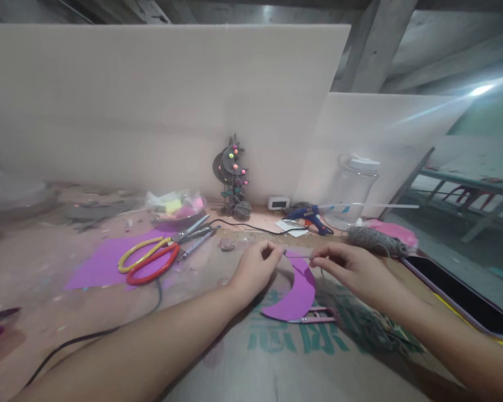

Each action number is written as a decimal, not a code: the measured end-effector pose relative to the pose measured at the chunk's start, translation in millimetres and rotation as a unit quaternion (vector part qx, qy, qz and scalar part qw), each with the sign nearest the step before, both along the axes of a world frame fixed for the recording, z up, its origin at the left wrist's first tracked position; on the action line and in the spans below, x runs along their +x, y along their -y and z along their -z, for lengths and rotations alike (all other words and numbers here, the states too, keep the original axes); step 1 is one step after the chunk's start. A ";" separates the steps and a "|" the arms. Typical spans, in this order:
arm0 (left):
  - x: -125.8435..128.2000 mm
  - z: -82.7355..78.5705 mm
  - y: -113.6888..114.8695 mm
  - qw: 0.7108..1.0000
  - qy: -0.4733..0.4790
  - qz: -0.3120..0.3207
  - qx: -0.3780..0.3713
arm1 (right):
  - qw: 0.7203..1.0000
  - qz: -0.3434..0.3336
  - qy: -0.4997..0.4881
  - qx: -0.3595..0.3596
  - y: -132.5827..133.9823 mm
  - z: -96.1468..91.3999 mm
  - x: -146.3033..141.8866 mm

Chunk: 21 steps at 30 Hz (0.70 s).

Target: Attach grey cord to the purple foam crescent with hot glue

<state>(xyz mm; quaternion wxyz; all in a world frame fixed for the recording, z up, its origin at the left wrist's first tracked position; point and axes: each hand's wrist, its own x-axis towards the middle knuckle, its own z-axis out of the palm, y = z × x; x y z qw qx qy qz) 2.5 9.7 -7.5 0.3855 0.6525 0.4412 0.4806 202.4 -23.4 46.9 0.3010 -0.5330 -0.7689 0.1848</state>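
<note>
A strand of grey yarn [297, 256] is stretched between my two hands, just over the upper tip of a purple crescent cutout [302, 290]. My left hand [257, 265] pinches one end of the strand between thumb and forefinger. On the other side, my right hand [356, 271] pinches it too, and a loose length hangs below those fingers. The crescent lies on the brown board with green printed characters; whether the yarn touches its tip I cannot tell. Partly under the crescent's lower edge is a pink-handled cutting tool [321, 315].
Red-and-yellow-handled scissors [153, 259] lie on purple sheets [98, 262] at left. Behind stand a decorated grey moon ornament [230, 167], a small white clock [278, 202], a blue glue gun [312, 218] and a clear jar [354, 192]. A yarn roll [377, 241] and phone [461, 293] lie right.
</note>
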 end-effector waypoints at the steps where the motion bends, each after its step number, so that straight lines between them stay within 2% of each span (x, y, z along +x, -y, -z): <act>1: 0.0 0.5 -0.1 1.000 0.000 0.001 -0.002 | 0.999 -0.006 -0.033 -0.039 -3.3 -0.9 1.2; 3: 0.0 1.2 -0.1 1.000 0.002 0.003 -0.004 | 0.987 -0.019 -0.115 -0.113 -8.8 -1.2 1.9; 5: 0.0 0.8 0.2 1.000 0.001 0.003 -0.002 | 0.980 -0.025 -0.154 -0.126 -12.1 -0.5 1.6; 8: -0.2 -1.1 0.5 1.000 -0.008 0.003 -0.002 | 0.997 -0.015 -0.069 -0.030 -12.1 -0.5 1.0; 11: -0.2 -1.2 0.1 1.000 -0.013 0.003 -0.007 | 0.998 0.002 0.023 0.063 -7.1 -2.1 -1.1; 18: 1.0 2.0 1.8 0.999 -0.017 0.027 -0.003 | 0.992 -0.045 0.017 0.113 -7.3 -1.5 -14.9; 21: 1.2 1.2 2.6 0.999 -0.021 0.048 -0.003 | 0.992 -0.020 0.001 0.123 -16.4 0.3 -16.2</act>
